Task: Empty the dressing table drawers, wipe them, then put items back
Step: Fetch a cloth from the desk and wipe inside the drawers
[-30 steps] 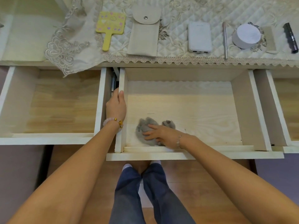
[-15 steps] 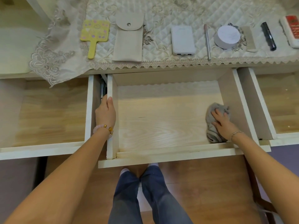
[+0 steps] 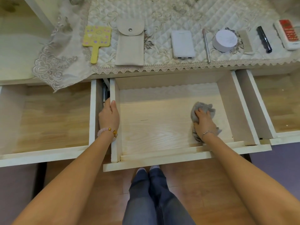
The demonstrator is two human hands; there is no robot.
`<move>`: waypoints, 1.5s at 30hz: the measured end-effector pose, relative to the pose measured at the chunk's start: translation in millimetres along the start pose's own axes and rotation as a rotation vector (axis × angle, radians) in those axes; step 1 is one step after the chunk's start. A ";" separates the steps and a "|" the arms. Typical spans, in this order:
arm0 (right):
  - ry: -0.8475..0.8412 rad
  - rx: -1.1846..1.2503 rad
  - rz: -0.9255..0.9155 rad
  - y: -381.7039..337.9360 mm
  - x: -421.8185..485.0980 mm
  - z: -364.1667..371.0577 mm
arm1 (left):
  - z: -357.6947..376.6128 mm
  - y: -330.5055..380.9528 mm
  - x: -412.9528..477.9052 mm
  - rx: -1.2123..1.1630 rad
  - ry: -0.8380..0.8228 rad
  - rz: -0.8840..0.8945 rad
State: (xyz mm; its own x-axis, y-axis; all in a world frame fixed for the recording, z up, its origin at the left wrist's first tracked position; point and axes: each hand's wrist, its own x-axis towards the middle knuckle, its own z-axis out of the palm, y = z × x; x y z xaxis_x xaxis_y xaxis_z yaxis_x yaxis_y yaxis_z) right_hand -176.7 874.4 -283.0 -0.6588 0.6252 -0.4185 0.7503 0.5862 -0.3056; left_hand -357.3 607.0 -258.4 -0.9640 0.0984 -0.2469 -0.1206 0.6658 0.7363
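Wiping stage, midway. Right hand (image 3: 204, 123) is pressing a grey cloth (image 3: 203, 109) onto the floor of the middle drawer (image 3: 162, 124), near its right wall, grip clenched on the cloth. Left hand (image 3: 109, 116) is grasping the drawer's left wall. All three open drawers are standing empty; the removed items (image 3: 182, 44) are lying on the table (image 3: 162, 17), awaiting return.

A second ago the right hand (image 3: 204, 121) presses the grey cloth (image 3: 201, 109) near the middle drawer's (image 3: 164, 155) front-left corner (about 7 o'clock on its floor). Now hand and cloth sit far over toward 3 o'clock, near the right wall, slightly further back than half a second ago.
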 end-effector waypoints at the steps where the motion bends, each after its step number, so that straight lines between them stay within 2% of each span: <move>1: 0.003 0.007 0.003 -5.0 -0.8 1.4 | -0.3 0.7 1.1 0.002 -0.005 0.002; 6: -0.006 0.296 0.102 -9.2 -17.5 -13.6 | -3.2 3.5 0.0 0.030 -0.043 0.003; 12: 0.038 0.617 0.111 -16.2 -53.4 -48.5 | -18.4 13.1 -6.9 0.136 -0.175 -0.001; 16: 0.128 0.835 0.128 -22.5 -80.4 -71.6 | -27.4 23.4 -28.5 0.212 -0.071 0.156; 19: 0.148 0.934 0.124 -17.8 -91.8 -85.1 | -26.7 37.8 -51.8 0.248 -0.117 0.290; 24: 0.179 0.956 0.115 5.9 -100.4 -107.2 | -6.2 63.5 -81.6 0.302 -0.310 0.534; 28: 0.231 0.934 0.103 43.0 -92.4 -130.0 | 23.4 95.1 -101.8 0.359 -0.328 0.628; 33: 0.232 0.844 0.067 106.5 -61.1 -168.4 | 88.5 137.8 -124.7 0.364 -0.308 0.625; 40: 0.142 0.837 0.012 208.7 7.0 -231.3 | 214.8 208.8 -167.2 0.336 -0.314 0.537; 45: 0.084 0.688 -0.039 268.3 51.4 -249.8 | 280.4 262.2 -196.7 0.248 -0.298 0.493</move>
State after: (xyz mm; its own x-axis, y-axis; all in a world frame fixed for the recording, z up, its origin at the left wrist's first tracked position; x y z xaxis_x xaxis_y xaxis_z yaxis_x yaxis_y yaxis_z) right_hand -22.8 1192.5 -172.9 -0.6675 0.6640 -0.3370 0.5716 0.1669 -0.8034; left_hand -132.8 969.6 -193.4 -0.7804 0.6161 -0.1070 0.4144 0.6377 0.6493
